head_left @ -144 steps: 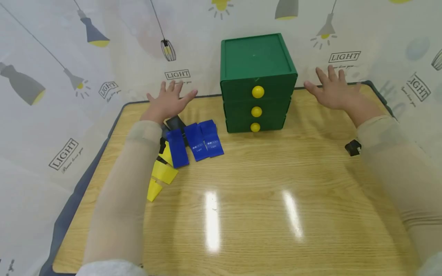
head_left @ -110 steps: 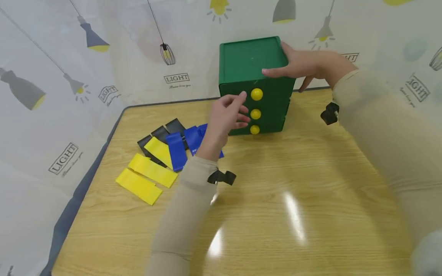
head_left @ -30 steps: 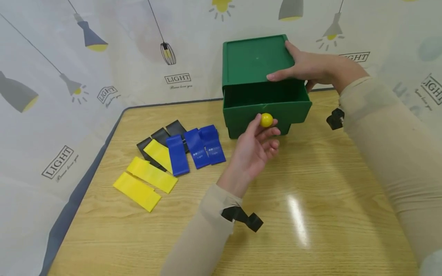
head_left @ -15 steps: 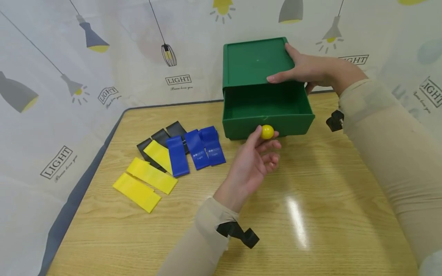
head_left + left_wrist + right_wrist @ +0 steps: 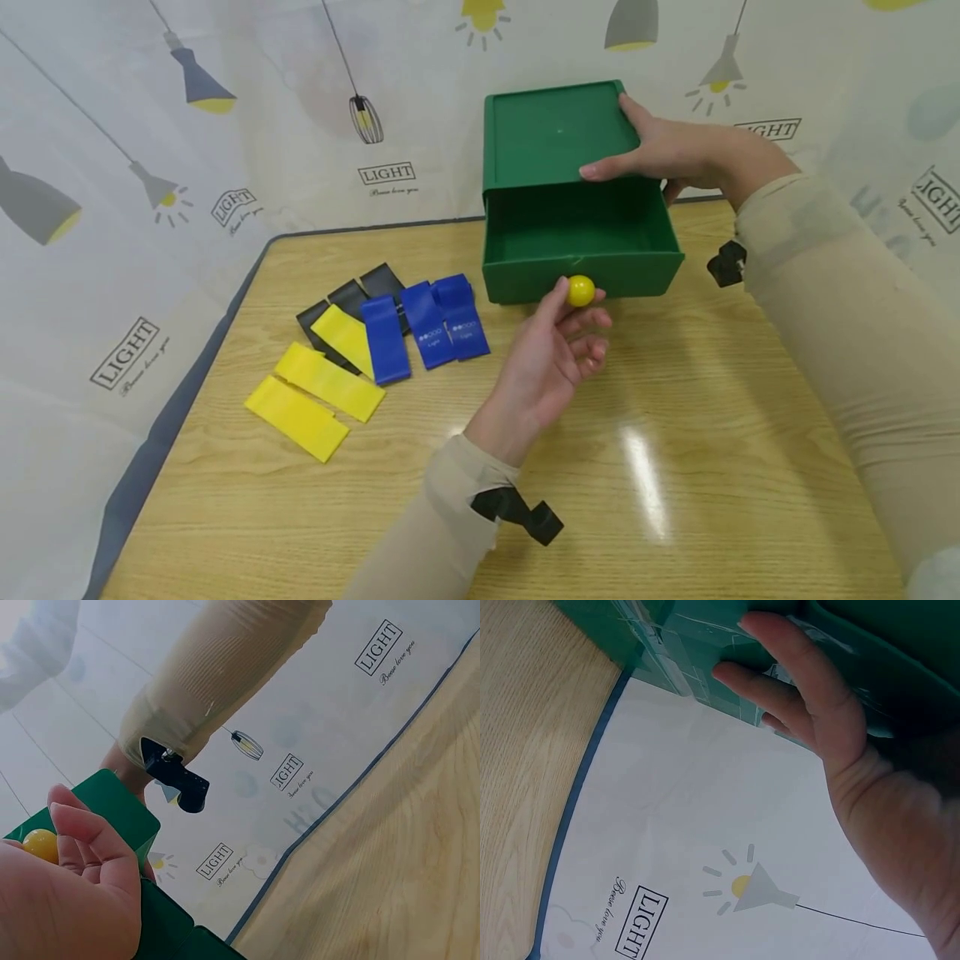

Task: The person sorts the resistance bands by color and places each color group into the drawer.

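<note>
In the head view a green drawer cabinet (image 5: 557, 133) stands at the back of the table with its top drawer (image 5: 517, 279) pulled out; the inside that shows is bare. My left hand (image 5: 542, 362) pinches the drawer's round yellow knob (image 5: 581, 291) between thumb and fingers. The left wrist view shows the same knob (image 5: 41, 845) beside the curled fingers. My right hand (image 5: 675, 150) rests over the cabinet's upper right edge, thumb on the top. In the right wrist view its extended fingers (image 5: 814, 682) lie against the cabinet's side. The lower drawers are mostly hidden.
Left of the cabinet, flat resistance bands lie on the table (image 5: 420, 517): blue ones (image 5: 386, 337), yellow ones (image 5: 330, 381) and black ones (image 5: 348, 293), partly overlapping. A printed cloth wall (image 5: 300, 167) rises right behind the table's back edge. A black strap (image 5: 517, 510) hangs from the left sleeve.
Both hands came from beside the cabinet to the knob and the cabinet's right edge. The top drawer slid out toward me; in the last half second it has barely moved.
</note>
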### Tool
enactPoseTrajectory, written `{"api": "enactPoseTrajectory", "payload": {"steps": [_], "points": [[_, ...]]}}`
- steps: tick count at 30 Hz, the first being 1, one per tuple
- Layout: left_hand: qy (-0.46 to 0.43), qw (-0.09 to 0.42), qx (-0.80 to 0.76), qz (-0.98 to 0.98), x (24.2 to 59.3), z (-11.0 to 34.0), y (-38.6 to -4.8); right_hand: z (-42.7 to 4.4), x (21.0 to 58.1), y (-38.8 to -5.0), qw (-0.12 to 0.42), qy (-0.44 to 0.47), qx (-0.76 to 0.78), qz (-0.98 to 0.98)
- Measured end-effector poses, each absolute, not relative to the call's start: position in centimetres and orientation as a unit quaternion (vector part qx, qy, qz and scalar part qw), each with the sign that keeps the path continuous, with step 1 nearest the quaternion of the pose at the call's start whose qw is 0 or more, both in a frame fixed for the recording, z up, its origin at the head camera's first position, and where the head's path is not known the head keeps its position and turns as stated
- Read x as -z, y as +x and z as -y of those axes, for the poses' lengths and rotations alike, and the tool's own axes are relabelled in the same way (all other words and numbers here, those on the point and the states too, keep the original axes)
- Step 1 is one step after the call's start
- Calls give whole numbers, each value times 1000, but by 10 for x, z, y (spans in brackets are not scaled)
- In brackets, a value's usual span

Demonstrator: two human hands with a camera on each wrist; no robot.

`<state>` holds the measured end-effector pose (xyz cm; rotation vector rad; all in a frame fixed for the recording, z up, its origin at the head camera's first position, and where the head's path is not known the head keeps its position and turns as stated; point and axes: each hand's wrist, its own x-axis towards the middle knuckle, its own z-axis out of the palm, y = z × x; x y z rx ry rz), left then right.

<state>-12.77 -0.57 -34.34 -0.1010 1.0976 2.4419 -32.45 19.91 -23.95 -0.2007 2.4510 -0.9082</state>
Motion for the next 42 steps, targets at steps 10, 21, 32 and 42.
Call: {"api": "enactPoseTrajectory", "payload": {"steps": [10, 21, 32, 42], "points": [[-36, 237, -886, -398, 344, 6, -116, -199, 240, -324, 253, -73, 339, -903], [-17, 250, -881, -401, 349, 8, -111, -201, 242, -323, 251, -71, 344, -902], [-13, 327, -798, -506, 380, 71, -123, -196, 241, -324, 258, -75, 348, -898], [-53, 152, -668, -727, 367, 163, -189, -200, 239, -326, 257, -74, 345, -900]]}}
